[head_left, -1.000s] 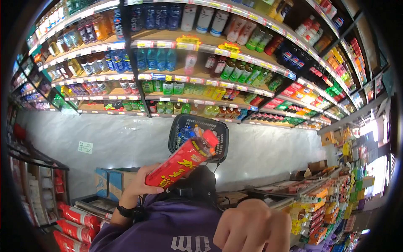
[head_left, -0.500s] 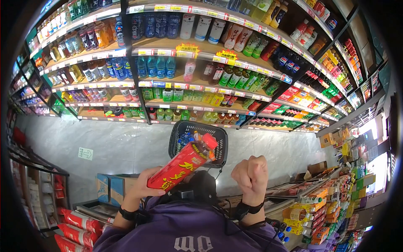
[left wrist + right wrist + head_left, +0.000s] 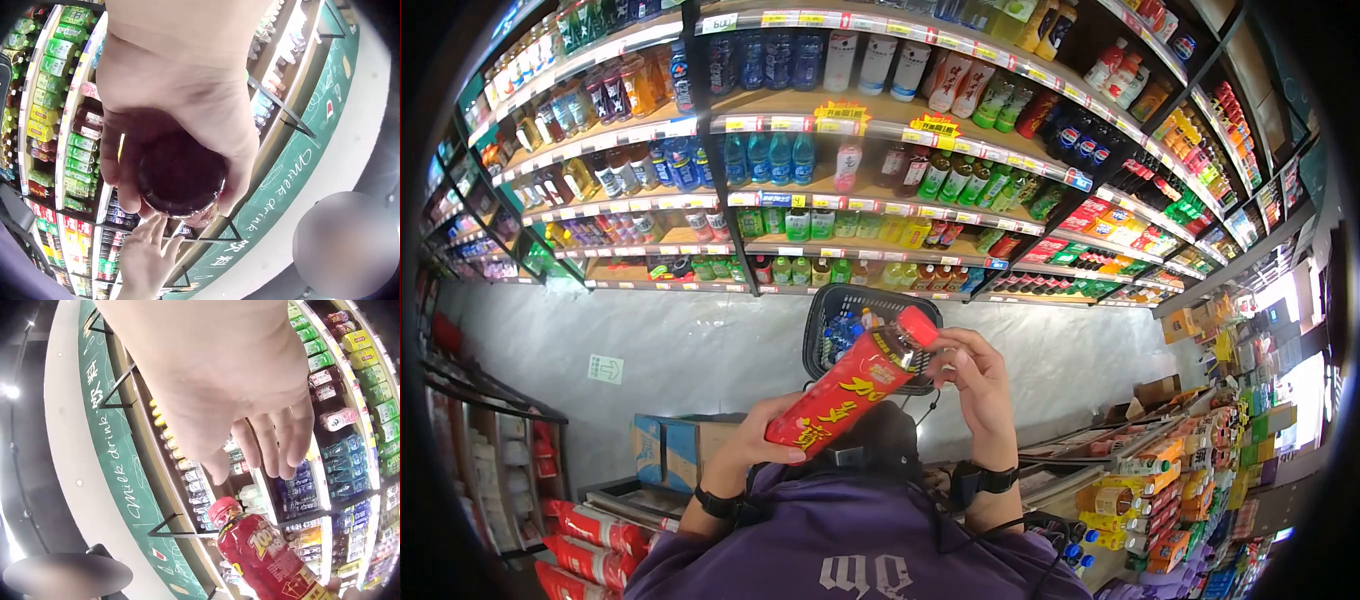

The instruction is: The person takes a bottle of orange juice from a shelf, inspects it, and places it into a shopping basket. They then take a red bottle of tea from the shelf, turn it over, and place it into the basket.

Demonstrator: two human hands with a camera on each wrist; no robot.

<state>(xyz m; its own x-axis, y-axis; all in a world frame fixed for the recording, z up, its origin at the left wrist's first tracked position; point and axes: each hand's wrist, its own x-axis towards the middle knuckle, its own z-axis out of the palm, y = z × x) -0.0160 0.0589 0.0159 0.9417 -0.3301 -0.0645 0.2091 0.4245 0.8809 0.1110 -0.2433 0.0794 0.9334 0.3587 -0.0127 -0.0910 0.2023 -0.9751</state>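
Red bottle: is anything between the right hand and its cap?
Nothing visible stands between the right hand and the red cap; the left hand grips the bottle near its base, clear of the cap.

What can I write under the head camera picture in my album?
Left hand grips a red bottle, open right hand near its cap, with basket and drink shelves beyond.

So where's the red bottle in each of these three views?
Head: the red bottle slants just below centre, in the left hand.
Left wrist: mid-picture, dark base facing the camera.
Right wrist: bottom, just right of centre, its red cap up and left.
Shared landmark: the drink shelves.
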